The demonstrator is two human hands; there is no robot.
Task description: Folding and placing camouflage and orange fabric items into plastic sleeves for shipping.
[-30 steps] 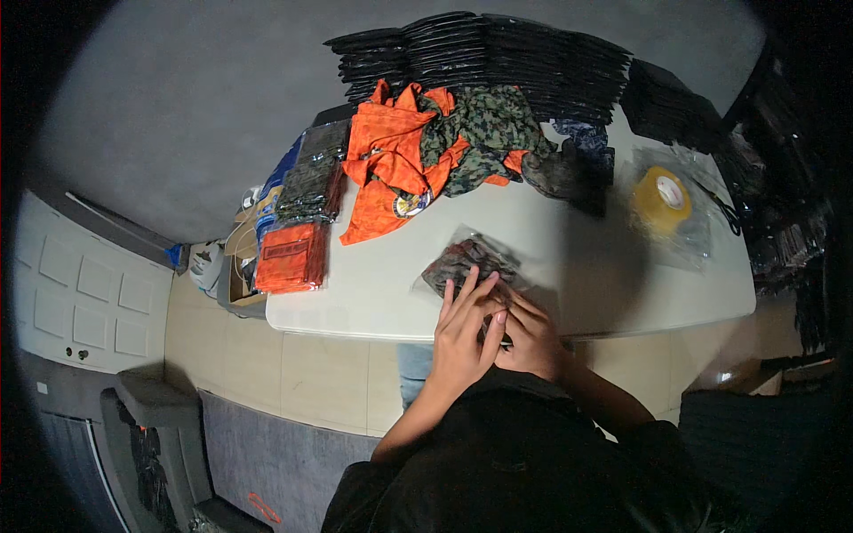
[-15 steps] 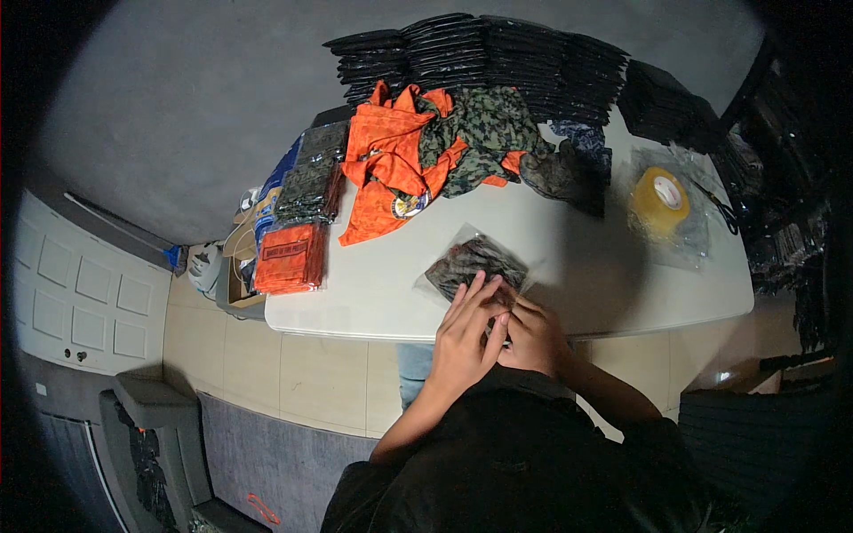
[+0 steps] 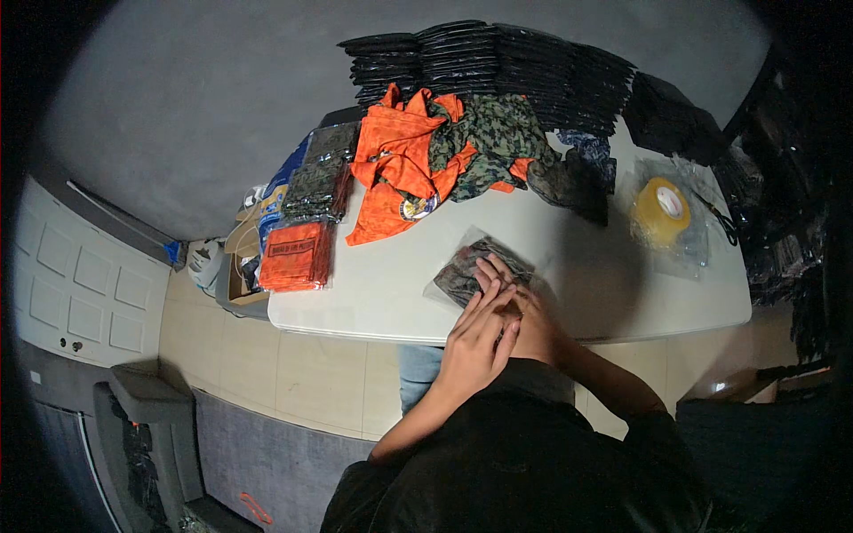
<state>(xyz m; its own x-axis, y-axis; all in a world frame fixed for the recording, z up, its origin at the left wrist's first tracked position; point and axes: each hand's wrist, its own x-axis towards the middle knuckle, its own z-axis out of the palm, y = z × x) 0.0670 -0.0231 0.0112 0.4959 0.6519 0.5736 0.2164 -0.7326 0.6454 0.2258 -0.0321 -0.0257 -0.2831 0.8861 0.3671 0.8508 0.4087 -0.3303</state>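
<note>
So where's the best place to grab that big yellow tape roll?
Probably by the outer curved wall of the yellow tape roll, coming from its left. Its end with the white core faces roughly up, leaving the curved wall exposed on that side, while the black-handled tool lies to its right.

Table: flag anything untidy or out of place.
The cloth heap sprawls crumpled on the table, in front of the black stacks. It looks untidy because those stacks and the orange packs at left are neatly piled. No spill shows.
</note>
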